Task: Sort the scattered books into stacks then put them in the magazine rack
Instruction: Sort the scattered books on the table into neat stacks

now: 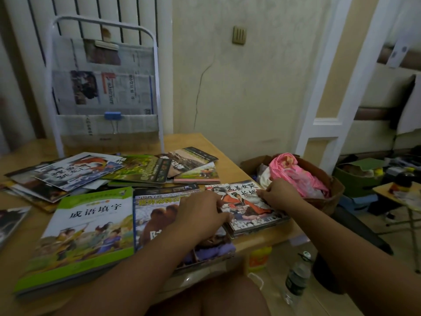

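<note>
A small stack of picture books (247,209) with a red-robed figure on top lies at the table's right edge. My left hand (200,215) grips its left side and my right hand (279,193) pinches its far right edge. Beside it lie an animal book stack (155,215) and a green-bordered book stack (84,233). A loose heap of scattered books (109,172) covers the far part of the table. The white magazine rack (104,87) stands at the back left with newspapers in its pockets.
The wooden table (230,160) ends just right of the stack. Beyond it a brown box (330,190) holds pink cloth. A plastic bottle (296,279) and a yellow container (259,258) stand on the floor. A small side table (391,192) is far right.
</note>
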